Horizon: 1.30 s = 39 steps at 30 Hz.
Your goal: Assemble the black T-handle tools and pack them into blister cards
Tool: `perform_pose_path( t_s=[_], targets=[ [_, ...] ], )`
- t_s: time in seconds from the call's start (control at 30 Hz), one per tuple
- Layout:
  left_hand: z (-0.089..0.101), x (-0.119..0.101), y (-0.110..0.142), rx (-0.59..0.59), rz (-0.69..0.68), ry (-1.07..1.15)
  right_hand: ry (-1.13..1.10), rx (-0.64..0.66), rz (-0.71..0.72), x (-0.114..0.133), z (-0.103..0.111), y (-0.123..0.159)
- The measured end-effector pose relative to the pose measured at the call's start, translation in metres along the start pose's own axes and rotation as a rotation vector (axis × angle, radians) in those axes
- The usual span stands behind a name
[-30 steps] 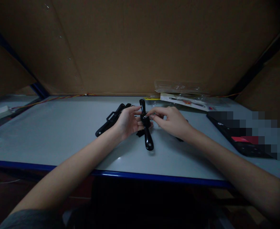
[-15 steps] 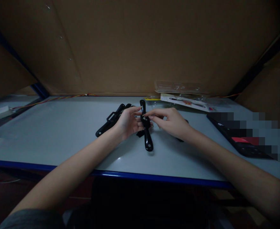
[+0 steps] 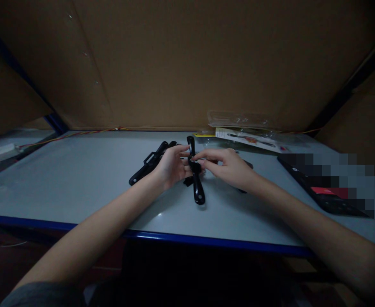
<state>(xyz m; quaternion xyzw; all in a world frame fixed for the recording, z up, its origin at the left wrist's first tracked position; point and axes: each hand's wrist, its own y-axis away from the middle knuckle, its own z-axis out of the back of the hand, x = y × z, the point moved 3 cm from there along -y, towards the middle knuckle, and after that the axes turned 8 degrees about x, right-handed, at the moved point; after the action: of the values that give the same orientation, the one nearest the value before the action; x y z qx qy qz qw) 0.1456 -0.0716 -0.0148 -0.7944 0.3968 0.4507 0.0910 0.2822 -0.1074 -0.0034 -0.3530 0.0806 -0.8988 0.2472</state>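
Observation:
A black spokeshave (image 3: 199, 189) with two handles is held above the table, one handle pointing toward me and the other away. My left hand (image 3: 173, 167) supports it from the left, fingers curled under and around its middle. From the right, my right hand (image 3: 227, 166) pinches thumb and fingertips at the spokeshave's middle, over small metal parts too fine to make out. More black spokeshaves (image 3: 145, 167) lie left of my left hand, partly covered by it. Another dark piece (image 3: 242, 190) shows from beneath my right hand, mostly hidden.
Clear plastic packaging (image 3: 241, 119) and a printed card (image 3: 248, 139) lie along the back of the table (image 3: 78, 179). At the right is a dark flat object (image 3: 321, 198) with a red patch, partly pixelated. A cardboard wall (image 3: 174, 64) stands behind; thin wires (image 3: 88, 133) run along its base.
My right fingers have shifted slightly left and closed in over the spokeshave's middle, covering more of the metal parts. My left hand keeps its hold. The view has tilted slightly.

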Motion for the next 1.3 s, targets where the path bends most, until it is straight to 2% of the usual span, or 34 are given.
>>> perform_pose_path(
  t_s=[0.27, 0.57, 0.67, 0.73, 0.87, 0.93, 1.03, 1.17, 1.3],
  targets=[
    [-0.001, -0.001, 0.001, -0.004, 0.005, 0.014, 0.093, -0.005, -0.112, -0.007, 0.000, -0.001],
    [0.000, 0.000, 0.001, -0.009, 0.011, 0.020, 0.110, 0.005, -0.067, -0.004, -0.001, 0.001],
    [0.000, 0.000, 0.001, -0.011, 0.008, 0.014, 0.123, -0.017, -0.071, -0.006, 0.005, 0.000],
    [0.000, 0.001, 0.001, -0.014, 0.003, -0.007, 0.165, -0.071, -0.079, -0.012, 0.016, -0.003],
    [0.001, 0.003, -0.001, -0.024, 0.015, -0.063, 0.422, -0.198, -0.157, -0.043, 0.055, -0.004],
    [0.002, 0.004, -0.001, -0.026, 0.038, -0.088, 0.636, -0.256, -0.306, -0.068, 0.076, 0.001],
    [0.002, 0.005, -0.001, -0.012, 0.045, -0.132, 0.742, -0.371, -0.488, -0.103, 0.101, 0.013],
    [0.004, 0.005, -0.003, 0.008, 0.024, -0.168, 0.686, -0.422, -0.572, -0.131, 0.113, 0.021],
    [0.005, 0.007, -0.004, -0.003, 0.068, -0.191, 0.711, -0.324, -0.585, -0.146, 0.116, 0.006]
  ],
)
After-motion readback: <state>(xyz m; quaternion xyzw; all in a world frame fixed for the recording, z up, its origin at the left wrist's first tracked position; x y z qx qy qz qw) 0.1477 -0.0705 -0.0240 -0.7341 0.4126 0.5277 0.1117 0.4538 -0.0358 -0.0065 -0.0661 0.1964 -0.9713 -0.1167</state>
